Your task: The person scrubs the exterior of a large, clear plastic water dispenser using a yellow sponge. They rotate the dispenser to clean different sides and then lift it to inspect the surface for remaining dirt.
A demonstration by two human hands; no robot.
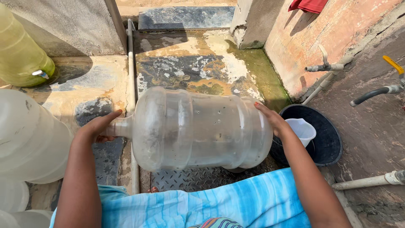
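Note:
A large clear plastic water jug (198,128) is held on its side in front of me, neck pointing left. My left hand (98,126) covers the jug's mouth and grips the neck. My right hand (272,119) presses flat against the jug's base at the right. The jug hangs above a wet, stained concrete floor (198,63) and a strip of metal tread plate (190,177). My lap, covered in blue-and-white cloth (202,204), lies just below the jug.
A black basin (327,139) holding a white plastic mug (301,130) sits at the right. Taps and pipes (325,67) line the right wall. More clear jugs (29,139) stand at the left, and a yellowish one (19,55) at the upper left. A thin pipe (131,63) runs along the floor.

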